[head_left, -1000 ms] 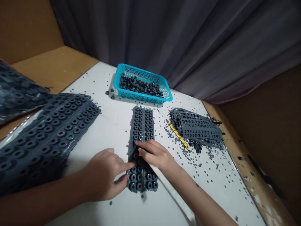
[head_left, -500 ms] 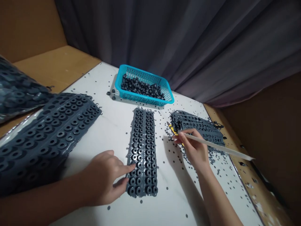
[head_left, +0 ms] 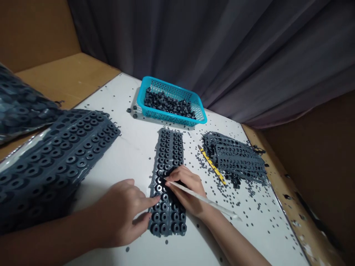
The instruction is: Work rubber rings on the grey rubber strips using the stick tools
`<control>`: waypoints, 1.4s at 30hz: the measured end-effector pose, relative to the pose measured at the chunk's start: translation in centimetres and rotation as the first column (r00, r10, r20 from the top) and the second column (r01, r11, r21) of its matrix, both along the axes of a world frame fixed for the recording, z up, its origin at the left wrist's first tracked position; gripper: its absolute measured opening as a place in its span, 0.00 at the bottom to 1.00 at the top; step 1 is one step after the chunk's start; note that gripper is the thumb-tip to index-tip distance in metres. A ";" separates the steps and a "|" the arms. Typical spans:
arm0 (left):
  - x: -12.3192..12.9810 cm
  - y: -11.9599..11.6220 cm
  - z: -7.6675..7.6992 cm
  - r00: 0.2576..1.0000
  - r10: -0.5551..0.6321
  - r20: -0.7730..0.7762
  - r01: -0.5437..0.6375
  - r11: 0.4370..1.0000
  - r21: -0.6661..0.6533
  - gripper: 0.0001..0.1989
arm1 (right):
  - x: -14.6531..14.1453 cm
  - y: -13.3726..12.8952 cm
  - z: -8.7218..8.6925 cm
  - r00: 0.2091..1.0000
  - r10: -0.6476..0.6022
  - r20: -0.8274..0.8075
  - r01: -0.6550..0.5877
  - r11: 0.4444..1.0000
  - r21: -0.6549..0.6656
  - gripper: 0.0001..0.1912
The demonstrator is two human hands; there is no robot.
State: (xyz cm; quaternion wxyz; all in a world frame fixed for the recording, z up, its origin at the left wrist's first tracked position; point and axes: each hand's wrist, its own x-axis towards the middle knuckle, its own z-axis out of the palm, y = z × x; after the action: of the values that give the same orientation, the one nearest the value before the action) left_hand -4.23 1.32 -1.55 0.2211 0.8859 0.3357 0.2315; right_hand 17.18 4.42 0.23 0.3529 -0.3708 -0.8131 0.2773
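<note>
A dark grey rubber sheet (head_left: 167, 147) with rows of round, ring-like pieces lies lengthwise in front of me. My left hand (head_left: 124, 212) is at its left edge, index finger stretched onto a ring and thumb apart from it, the other fingers curled; it holds nothing. Over the middle of the sheet, my right hand (head_left: 190, 186) pinches a thin white stick (head_left: 206, 200). One end of the stick is at my fingertips above the rings, and the other slants down to the right. My right hand hides part of the right-hand rows.
A blue basket (head_left: 172, 118) of small dark pieces stands at the back. Larger ring sheets (head_left: 91, 142) lie left, beside a clear bag (head_left: 22, 107) of dark parts. Right are stacked perforated sheets (head_left: 238, 157), a yellow pen-like tool (head_left: 213, 166) and scattered small dark discs.
My right hand has moved left with the white stick, from beside the yellow tool onto the middle of the ring sheet. My left hand has stayed nearly in place.
</note>
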 end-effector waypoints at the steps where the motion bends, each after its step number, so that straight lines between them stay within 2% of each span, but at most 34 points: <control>1: 0.0 0.0 0.0 1.000 0.005 0.004 -0.005 1.000 0.005 0.16 | 0.1 0.1 -0.1 1.000 0.006 0.005 -0.006 1.000 0.024 0.03; 5: -0.1 -0.2 -0.1 1.000 0.008 0.008 -0.008 1.000 0.019 0.16 | 0.4 0.7 -0.7 0.991 0.054 0.122 -0.079 0.974 0.211 0.01; 10: -0.1 -0.4 -0.2 0.999 0.021 0.025 -0.022 0.999 0.037 0.16 | 0.7 1.5 -1.2 0.906 0.057 0.420 -0.254 0.867 0.429 0.02; 14: -0.1 -0.5 -0.5 0.999 0.025 0.047 -0.028 0.998 0.055 0.16 | 0.9 1.9 -1.3 0.883 -0.010 0.469 -0.255 0.828 0.499 0.04; 16: -0.1 -0.7 -0.8 0.998 0.039 0.051 -0.041 0.998 0.053 0.17 | 1.6 2.5 -1.2 0.896 -0.081 0.437 -0.183 0.830 0.527 0.05; 19: -0.1 -0.9 -1.2 0.997 0.059 0.043 -0.061 0.997 0.042 0.17 | 3.2 3.1 -0.6 0.921 -0.221 0.320 0.032 0.862 0.505 0.05; 22: -0.2 -1.0 -1.6 0.998 0.060 0.038 -0.061 0.997 0.045 0.18 | 4.0 2.6 0.3 0.941 -0.302 0.150 0.249 0.922 0.298 0.05; 24: -0.1 -1.1 -1.7 0.997 0.066 0.040 -0.069 0.996 0.057 0.17 | 3.5 1.5 0.8 0.965 -0.260 0.047 0.255 0.963 0.091 0.03; 25: -0.1 -1.0 -1.7 0.997 0.072 0.041 -0.075 0.995 0.062 0.17 | 2.9 1.0 0.8 0.979 -0.203 0.012 0.203 0.979 0.008 0.02; 27: 0.0 -1.0 -1.7 0.996 0.078 0.043 -0.081 0.994 0.069 0.17 | 1.6 0.2 0.4 0.997 -0.080 -0.016 0.079 0.994 -0.078 0.02; 30: 0.0 -0.9 -1.4 0.997 0.066 0.031 -0.068 0.995 0.073 0.16 | 0.2 -0.1 -0.4 1.000 0.005 -0.009 -0.006 0.997 -0.072 0.02; 37: -0.2 -0.7 -1.0 0.999 0.041 0.006 -0.041 0.998 0.057 0.16 | 0.5 0.1 -1.1 0.999 0.028 0.028 -0.028 0.999 0.024 0.01; 40: -0.2 -0.8 -1.1 0.999 0.040 0.008 -0.040 0.998 0.049 0.16 | 0.7 0.4 -1.3 0.992 0.037 0.123 -0.055 0.987 0.150 0.02; 42: -0.2 -0.8 -1.1 0.999 0.035 -0.002 -0.035 0.998 0.043 0.16 | 0.8 0.7 -1.4 0.976 0.028 0.218 -0.093 0.952 0.293 0.03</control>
State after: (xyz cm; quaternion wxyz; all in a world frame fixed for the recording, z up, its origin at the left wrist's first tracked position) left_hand -4.42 0.55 -2.65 0.1976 0.8848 0.3464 0.2411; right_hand 17.93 5.17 -1.19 0.3083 -0.3147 -0.8897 0.1199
